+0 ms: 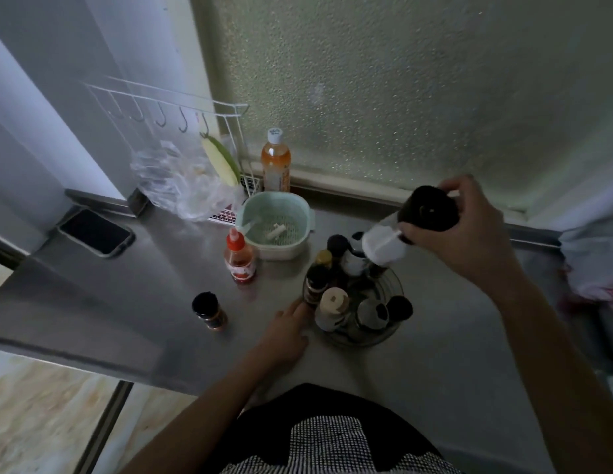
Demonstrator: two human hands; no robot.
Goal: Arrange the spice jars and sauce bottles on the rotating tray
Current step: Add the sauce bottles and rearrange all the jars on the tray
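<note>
A: The rotating tray point(383, 333) stands on the steel counter point(452, 336), near its front edge, and it is almost full. I count about seven or eight jars and bottles on it, mostly with dark caps. One at the front has a beige cap point(335, 300).

B: And the hands?

A: The right hand point(469, 230) is raised above the back of the tray. Its fingers are closed around a dark bottle point(426, 210) with a white lower part. The bottle is tilted, its dark end toward the camera, and it does not touch the tray.

B: The left hand?

A: The left hand point(286, 331) lies on the counter at the left side of the tray. Its fingers are stretched out and loose, holding nothing. The fingertips reach the tray rim beside a dark-capped jar point(315, 278); whether they really touch it, I cannot tell.

B: What is not on the tray?

A: A red sauce bottle point(239, 260) with a red nozzle stands on the counter, left of the tray and apart from it. A small spice jar point(209, 311) with a black lid stands further left, nearer the front. Behind the red bottle is a pale green strainer basket point(276, 225), and behind that, by the frosted window point(400, 97), an orange drink bottle point(276, 162). A phone point(95, 232) lies at the far left.
</note>
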